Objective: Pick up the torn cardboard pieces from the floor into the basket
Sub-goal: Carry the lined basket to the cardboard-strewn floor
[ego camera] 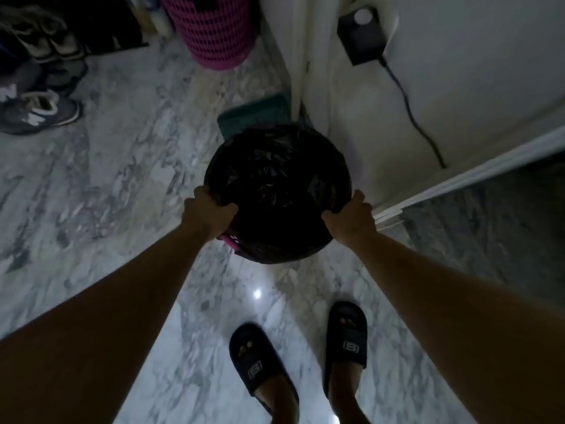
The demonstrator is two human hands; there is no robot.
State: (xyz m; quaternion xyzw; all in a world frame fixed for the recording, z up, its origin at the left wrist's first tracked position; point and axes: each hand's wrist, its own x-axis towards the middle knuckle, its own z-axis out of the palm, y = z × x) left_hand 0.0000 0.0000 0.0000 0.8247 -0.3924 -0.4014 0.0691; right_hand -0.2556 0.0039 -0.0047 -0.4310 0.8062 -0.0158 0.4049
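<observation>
A round basket (276,191) lined with a black plastic bag sits in the middle of the view, over the marble floor. A strip of its pink wall shows at the near left. My left hand (211,211) grips the rim on the left side, fingers curled over the edge. My right hand (350,214) grips the rim on the right side the same way. The inside of the bag is dark, and I cannot tell what lies in it. No cardboard pieces show on the floor.
A second pink basket (214,29) stands at the back. Sneakers (39,111) lie at the far left. A green mat (256,116) lies behind the basket. A white wall with a black adapter (362,35) and cable runs on the right. My feet in dark slides (345,344) stand below.
</observation>
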